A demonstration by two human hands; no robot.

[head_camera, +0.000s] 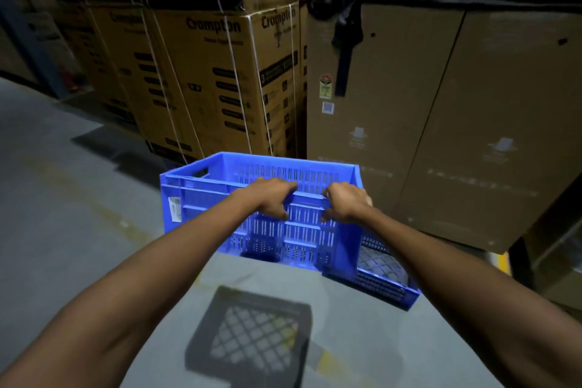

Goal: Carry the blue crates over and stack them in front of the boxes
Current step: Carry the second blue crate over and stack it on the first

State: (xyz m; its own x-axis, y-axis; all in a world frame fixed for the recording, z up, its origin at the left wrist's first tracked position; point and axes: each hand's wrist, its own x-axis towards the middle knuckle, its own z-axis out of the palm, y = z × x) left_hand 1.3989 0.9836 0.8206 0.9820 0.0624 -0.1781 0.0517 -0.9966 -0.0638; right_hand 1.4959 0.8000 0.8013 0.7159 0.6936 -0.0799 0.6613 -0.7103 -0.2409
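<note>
A blue slotted plastic crate (208, 198) hangs in the air in front of me, held by its near long rim. My left hand (271, 197) grips that rim left of centre and my right hand (345, 201) grips it right of centre, fingers curled over the edge. Below and to the right of it, a second blue crate (390, 280) rests on the floor, mostly hidden by the held one and my right forearm. Tall cardboard boxes (441, 104) stand directly behind both crates.
A strapped stack of printed cartons (214, 72) stands at the back left. The grey concrete floor (63, 198) stretches to the left and near me, with the held crate's lattice shadow (252, 337) on it. A yellow floor mark (503, 261) shows at the right.
</note>
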